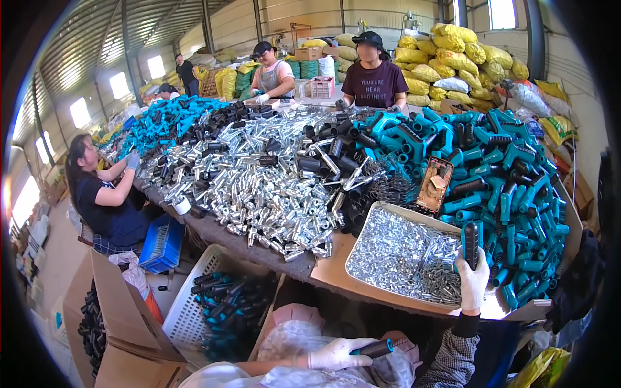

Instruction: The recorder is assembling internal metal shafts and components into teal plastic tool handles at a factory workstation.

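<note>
- we see a broad heap of silver metal parts (272,194) mid-table
- right of it, a heap of teal handles (517,213)
- near left, a white crate (183,320)
- at the table's near edge, a cream tray (360,237) of small metal pieces
- our gloved left hand (336,355), nearest us — fingers curled closed
- our gloved right hand (473,286), by the tray's right edge — fingers wrapped tight
- in our right, an upright black grip (471,244)
- in our left, a dark, teal-ringed grip (375,350), tilted sideways
</note>
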`<state>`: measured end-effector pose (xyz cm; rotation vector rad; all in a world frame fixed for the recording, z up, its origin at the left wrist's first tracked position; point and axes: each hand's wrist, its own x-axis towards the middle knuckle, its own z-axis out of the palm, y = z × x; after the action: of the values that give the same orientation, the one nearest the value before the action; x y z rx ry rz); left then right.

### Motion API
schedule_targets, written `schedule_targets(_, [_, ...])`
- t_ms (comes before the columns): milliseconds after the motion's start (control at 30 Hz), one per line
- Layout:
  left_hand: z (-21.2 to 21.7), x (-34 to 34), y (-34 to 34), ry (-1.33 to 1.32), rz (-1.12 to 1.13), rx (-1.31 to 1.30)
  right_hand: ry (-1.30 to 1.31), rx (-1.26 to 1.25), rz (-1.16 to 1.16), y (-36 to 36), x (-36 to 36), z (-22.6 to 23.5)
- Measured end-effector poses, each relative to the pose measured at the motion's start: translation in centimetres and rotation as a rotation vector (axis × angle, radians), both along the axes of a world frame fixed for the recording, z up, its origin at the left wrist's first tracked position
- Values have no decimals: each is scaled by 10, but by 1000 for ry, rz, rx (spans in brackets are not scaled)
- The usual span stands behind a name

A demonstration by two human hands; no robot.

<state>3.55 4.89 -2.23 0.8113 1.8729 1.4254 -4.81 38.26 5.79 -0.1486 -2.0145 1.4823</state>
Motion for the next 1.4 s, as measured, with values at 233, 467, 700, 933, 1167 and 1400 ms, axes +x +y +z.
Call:
schedule_targets(233, [0,0,1,2,3,-33,11,-6,11,3,0,-2])
schedule_targets(467, [4,-1,-2,-61,-5,-23,13,-39,24,2,-2,-3])
schedule_targets(700, [-12,2,1,13,18,42,-6,-30,-1,0,2,1])
schedule_targets(933, [-4,-1,1,-85,-37,-76,-18,-51,14,-4,5,5])
schedule_targets(1167, [2,1,0,-29,-22,-32,-16,-13,6,-1,3,3])
schedule_targets(1400, [-5,3,0,-8,17,52,-17,-4,-5,-1,3,2])
